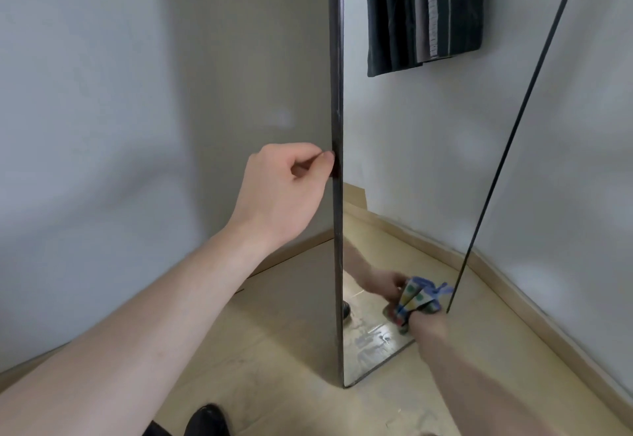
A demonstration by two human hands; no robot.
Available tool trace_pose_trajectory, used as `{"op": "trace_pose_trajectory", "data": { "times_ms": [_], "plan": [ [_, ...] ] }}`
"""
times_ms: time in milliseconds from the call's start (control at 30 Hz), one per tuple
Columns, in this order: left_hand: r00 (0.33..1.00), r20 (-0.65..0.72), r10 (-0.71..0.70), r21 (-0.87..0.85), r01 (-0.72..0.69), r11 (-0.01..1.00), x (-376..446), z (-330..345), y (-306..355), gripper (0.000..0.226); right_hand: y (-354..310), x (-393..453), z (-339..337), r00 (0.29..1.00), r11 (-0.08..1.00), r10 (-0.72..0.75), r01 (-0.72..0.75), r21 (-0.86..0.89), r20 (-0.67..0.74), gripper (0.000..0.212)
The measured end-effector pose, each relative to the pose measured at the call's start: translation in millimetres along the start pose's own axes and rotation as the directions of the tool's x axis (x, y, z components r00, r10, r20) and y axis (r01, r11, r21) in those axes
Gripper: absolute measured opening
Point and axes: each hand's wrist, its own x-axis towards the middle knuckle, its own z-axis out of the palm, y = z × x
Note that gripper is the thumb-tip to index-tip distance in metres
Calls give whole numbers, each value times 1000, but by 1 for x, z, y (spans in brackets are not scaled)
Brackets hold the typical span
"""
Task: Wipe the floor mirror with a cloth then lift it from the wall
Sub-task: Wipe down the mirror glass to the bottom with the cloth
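Glass was what I had to watch, because the tall floor mirror with the thin black frame [376,168] stood on the pale wooden floor [274,350], in the corner by the grey wall [102,93]. My left hand [284,189] gripped the mirror's left edge about halfway up, thumb and fingers curled round the dark frame. My right hand [430,324] was low down at the bottom right corner of the glass, squeezing the bunched-up cloth with blue and coloured spots [419,295] and pressing it on the glass. Smeary marks showed on the bottom of the glass, so I think the wiping was not done. What could go wrong? The mirror was held by one hand on one side only. If I pushed hard with the cloth down low, the bottom might slide on the smooth floor, or the whole thing might twist and tip. My black shoe [207,422] was close to the base too, so a kick could knock it.
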Motion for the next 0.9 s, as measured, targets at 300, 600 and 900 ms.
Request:
{"op": "trace_pose_trajectory", "data": {
  "times_ms": [300,600,900],
  "plan": [
    [999,-23,29,13,-29,1000,10,4,1,43,-44,123,-35,992,996,91,-89,23,-89,29],
    [1000,14,15,-5,-15,1000,-3,2,6,37,17,-19,17,993,998,48,-45,-35,105,25],
    [999,45,-21,-16,22,1000,-23,-7,14,23,58,-79,74,936,988,133,-152,34,326,33]
  ]
}}
